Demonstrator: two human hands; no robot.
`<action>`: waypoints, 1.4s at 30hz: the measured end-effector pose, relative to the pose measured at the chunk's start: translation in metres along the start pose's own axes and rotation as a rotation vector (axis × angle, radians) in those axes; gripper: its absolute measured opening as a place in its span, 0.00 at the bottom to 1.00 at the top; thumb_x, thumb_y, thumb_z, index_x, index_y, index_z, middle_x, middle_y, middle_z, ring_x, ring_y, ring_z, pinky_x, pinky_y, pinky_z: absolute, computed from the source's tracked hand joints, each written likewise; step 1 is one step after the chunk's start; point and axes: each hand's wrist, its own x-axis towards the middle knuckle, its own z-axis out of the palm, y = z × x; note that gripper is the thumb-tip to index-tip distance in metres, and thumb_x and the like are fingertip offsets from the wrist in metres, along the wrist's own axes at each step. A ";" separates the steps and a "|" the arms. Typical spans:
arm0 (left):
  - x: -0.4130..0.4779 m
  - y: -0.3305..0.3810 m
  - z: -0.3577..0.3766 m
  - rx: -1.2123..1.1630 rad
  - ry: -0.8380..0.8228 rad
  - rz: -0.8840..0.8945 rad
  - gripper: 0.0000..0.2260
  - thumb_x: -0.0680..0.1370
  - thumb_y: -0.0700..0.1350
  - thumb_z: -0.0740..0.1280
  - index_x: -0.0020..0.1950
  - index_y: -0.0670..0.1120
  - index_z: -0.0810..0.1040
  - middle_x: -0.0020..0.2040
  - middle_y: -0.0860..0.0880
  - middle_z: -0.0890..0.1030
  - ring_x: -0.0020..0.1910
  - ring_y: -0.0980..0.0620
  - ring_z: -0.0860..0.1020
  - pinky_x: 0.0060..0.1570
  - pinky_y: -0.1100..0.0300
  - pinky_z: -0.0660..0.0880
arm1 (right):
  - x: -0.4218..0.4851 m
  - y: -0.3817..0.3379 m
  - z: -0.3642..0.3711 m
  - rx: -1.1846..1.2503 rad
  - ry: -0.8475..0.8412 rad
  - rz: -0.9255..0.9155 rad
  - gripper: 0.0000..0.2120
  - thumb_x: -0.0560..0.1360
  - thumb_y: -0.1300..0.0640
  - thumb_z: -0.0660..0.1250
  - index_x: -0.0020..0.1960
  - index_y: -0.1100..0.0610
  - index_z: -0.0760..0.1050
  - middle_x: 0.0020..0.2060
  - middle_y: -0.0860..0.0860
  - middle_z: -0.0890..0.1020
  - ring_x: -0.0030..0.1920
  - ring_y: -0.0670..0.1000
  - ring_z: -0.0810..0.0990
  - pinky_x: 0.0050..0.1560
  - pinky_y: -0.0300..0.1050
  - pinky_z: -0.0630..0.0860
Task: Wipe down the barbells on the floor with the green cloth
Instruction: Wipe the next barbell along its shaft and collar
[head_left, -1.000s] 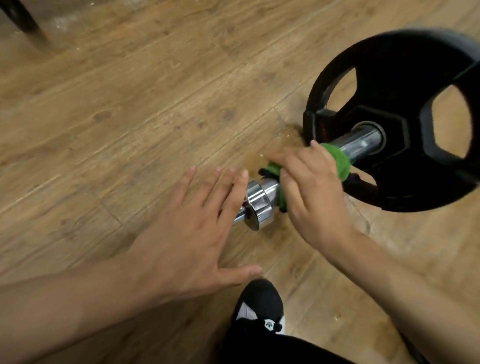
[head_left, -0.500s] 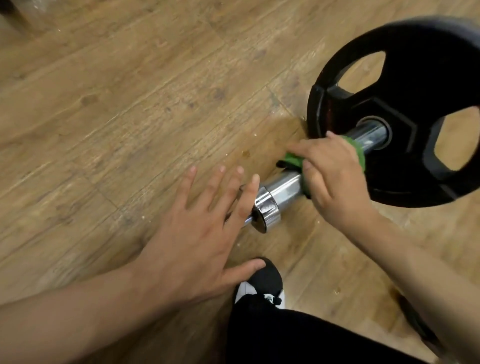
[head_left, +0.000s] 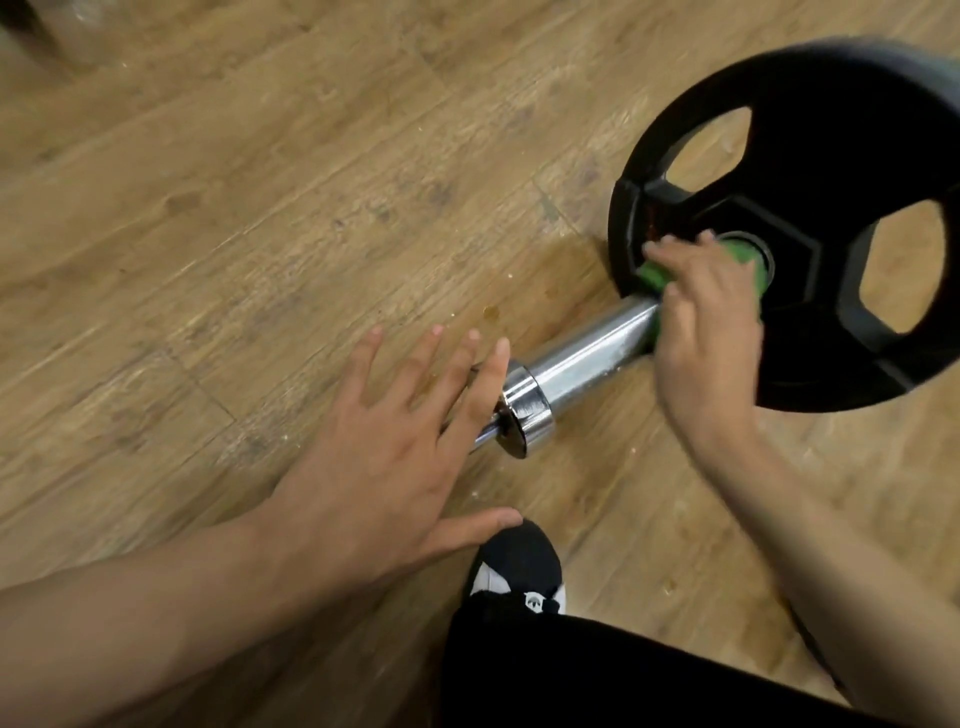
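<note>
A barbell lies on the wooden floor, its chrome sleeve (head_left: 582, 358) running from a shiny collar at centre up to a black weight plate (head_left: 810, 218) at the right. My right hand (head_left: 701, 312) grips the green cloth (head_left: 652, 275), wrapped round the sleeve right against the plate's hub. My left hand (head_left: 395, 441) is spread flat with straight fingers, its fingertips resting on the thin bar just left of the collar. The bar under that hand is mostly hidden.
Wooden plank floor (head_left: 260, 234) spreads to the left and above. My black and white shoe (head_left: 519, 571) and dark trouser leg sit just below the barbell's collar. A dark leg of some object shows in the top left corner.
My right hand has slid the green cloth along the sleeve from near the collar up to the plate's hub. My left hand has stayed on the bar.
</note>
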 end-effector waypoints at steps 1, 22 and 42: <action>0.000 -0.002 0.000 0.003 0.005 0.000 0.47 0.81 0.75 0.44 0.84 0.39 0.46 0.80 0.36 0.65 0.79 0.34 0.65 0.74 0.27 0.60 | -0.018 -0.018 0.010 0.041 -0.016 -0.081 0.20 0.82 0.63 0.55 0.69 0.57 0.78 0.66 0.54 0.80 0.75 0.55 0.70 0.79 0.65 0.56; 0.020 -0.059 -0.024 0.017 -0.051 -0.077 0.55 0.76 0.80 0.45 0.83 0.35 0.50 0.74 0.36 0.73 0.73 0.36 0.71 0.75 0.35 0.62 | 0.067 0.006 0.042 0.042 0.260 -0.064 0.17 0.85 0.62 0.56 0.69 0.59 0.77 0.65 0.57 0.80 0.74 0.60 0.72 0.76 0.66 0.62; 0.030 -0.084 -0.037 0.023 -0.051 -0.091 0.57 0.75 0.81 0.47 0.83 0.33 0.54 0.75 0.37 0.73 0.74 0.36 0.71 0.73 0.37 0.65 | 0.103 -0.031 0.030 0.089 -0.118 -0.261 0.19 0.83 0.55 0.59 0.72 0.59 0.73 0.57 0.55 0.80 0.62 0.57 0.76 0.77 0.59 0.61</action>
